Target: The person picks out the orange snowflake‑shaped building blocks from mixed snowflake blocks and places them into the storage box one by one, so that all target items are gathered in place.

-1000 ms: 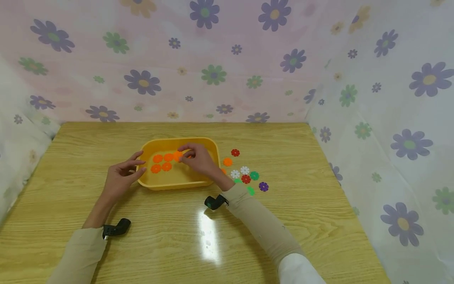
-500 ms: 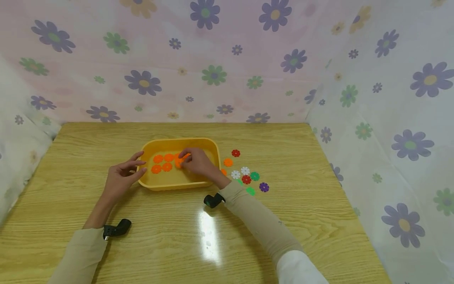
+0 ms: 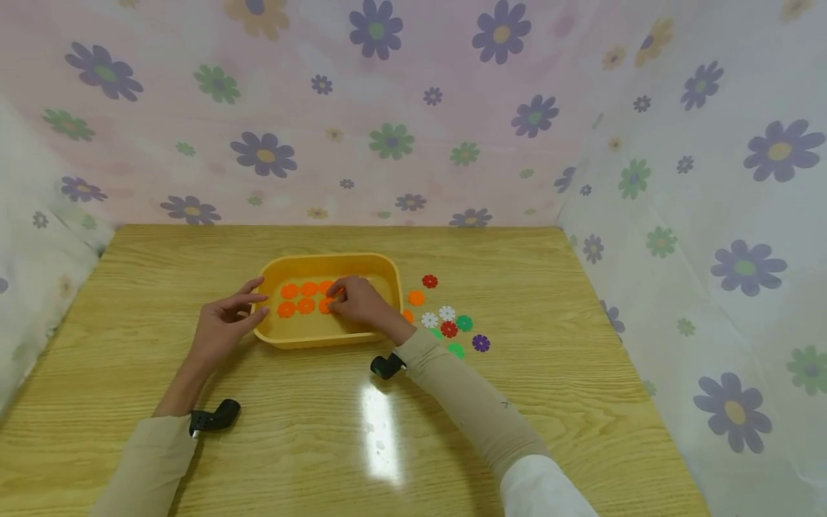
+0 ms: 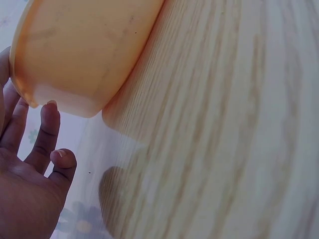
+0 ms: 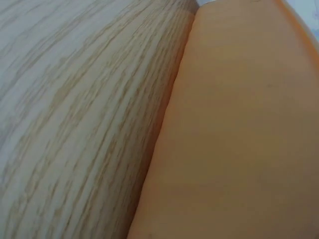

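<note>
A yellow plastic tray (image 3: 323, 340) holds several orange notched discs (image 3: 290, 291) lying flat in two rows on its floor. My right hand (image 3: 363, 301) reaches over the near wall, its thumb and fingertips pinching an orange disc (image 3: 325, 306) at the right end of the near row. Its knuckles hide part of the tray floor. At the tray's left end my left hand (image 3: 222, 323) rests with spread, loosely bent fingers touching the rim. In the left wrist view, the little finger stands apart from the tray. The right wrist view shows only the tray's outer wall (image 5: 234, 124) and tabletop.
Right of the tray lie loose discs: red (image 3: 429, 281), orange (image 3: 416, 297), white (image 3: 446, 313), dark green (image 3: 464, 323), purple (image 3: 481, 343) and light green (image 3: 456, 350). Flower-patterned sheets (image 3: 413, 129) surround the wood-grain table (image 3: 291, 431) at the back and sides.
My right hand has moved slightly nearer me inside the tray, bringing an orange disc from the far row's end down to the near row. The left hand has kept its place.
</note>
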The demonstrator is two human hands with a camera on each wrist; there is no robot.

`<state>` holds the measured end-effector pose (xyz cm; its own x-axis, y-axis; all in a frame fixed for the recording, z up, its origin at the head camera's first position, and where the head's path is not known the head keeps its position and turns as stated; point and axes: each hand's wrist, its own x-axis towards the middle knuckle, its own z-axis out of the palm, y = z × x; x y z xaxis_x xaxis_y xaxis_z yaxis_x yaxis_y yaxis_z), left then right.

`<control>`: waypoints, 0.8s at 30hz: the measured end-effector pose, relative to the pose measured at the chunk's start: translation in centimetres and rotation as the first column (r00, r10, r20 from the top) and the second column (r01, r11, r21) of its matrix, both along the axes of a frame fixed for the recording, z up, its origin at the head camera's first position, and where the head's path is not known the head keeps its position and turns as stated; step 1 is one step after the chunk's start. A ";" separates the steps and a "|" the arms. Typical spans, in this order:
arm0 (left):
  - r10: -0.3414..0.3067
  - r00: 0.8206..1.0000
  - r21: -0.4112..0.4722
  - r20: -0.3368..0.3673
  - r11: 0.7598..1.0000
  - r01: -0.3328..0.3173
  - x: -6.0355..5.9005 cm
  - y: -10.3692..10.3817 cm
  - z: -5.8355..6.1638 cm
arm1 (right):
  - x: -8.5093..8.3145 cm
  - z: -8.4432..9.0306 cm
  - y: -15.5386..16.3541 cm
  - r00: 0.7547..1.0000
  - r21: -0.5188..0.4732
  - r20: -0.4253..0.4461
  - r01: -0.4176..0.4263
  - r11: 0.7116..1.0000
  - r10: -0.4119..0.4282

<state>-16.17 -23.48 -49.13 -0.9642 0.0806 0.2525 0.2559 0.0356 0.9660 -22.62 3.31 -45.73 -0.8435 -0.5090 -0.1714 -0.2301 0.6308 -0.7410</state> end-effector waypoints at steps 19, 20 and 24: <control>0.012 1.000 -0.020 0.001 1.000 -0.012 0.0 0.0 0.0 | 0.1 -0.1 0.0 0.999 0.033 -0.031 -0.008 0.999 0.009; 0.011 1.000 -0.018 0.001 1.000 -0.011 0.0 0.0 0.0 | 0.1 -0.1 0.0 1.000 0.032 -0.030 -0.007 0.999 0.008; 0.010 1.000 -0.012 0.003 1.000 -0.010 0.0 0.1 0.0 | 0.2 0.0 0.1 0.999 0.031 -0.035 0.001 1.000 0.000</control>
<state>-16.12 -23.38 -49.11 -0.9659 0.0741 0.2482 0.2521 0.0493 0.9664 -22.40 3.39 -45.76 -0.8496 -0.5033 -0.1579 -0.2548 0.6535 -0.7127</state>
